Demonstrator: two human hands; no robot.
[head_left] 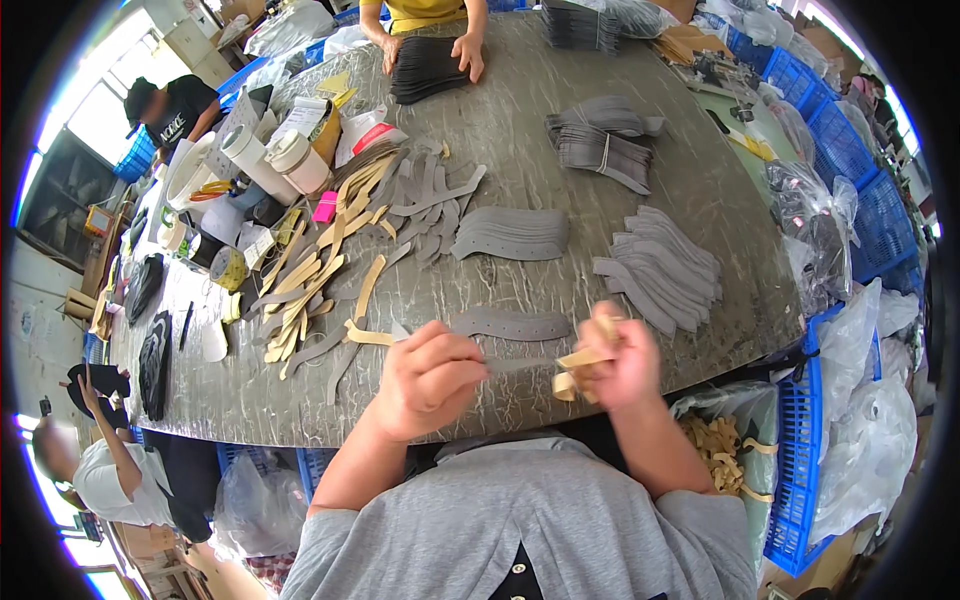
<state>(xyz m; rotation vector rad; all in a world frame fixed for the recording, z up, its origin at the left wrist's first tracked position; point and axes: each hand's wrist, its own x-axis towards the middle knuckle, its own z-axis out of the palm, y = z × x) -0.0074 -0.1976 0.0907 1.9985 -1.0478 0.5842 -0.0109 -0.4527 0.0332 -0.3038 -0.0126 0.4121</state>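
Note:
My left hand [430, 378] is closed, pinching one end of a thin grey curved strip [522, 365] that stretches toward the right. In my right hand [622, 362], somewhat smeared by motion, a curled tan strip [566, 384] is gripped. Whether the two strips are still joined at the right end I cannot tell. Just beyond my hands lies a curved grey piece [510, 323] with small holes. Farther off are a neat stack of similar grey pieces [512, 236] and, to the right, a fanned-out pile [662, 268].
Loose tan strips [300, 305] and grey strips [432, 195] litter the table's left. Jars [297, 160] stand behind them. Across the table, another person's hands touch a black stack [428, 70]. Banded grey bundles [602, 155] lie farther back. A blue crate [800, 460] and tan scraps [715, 445] are at lower right.

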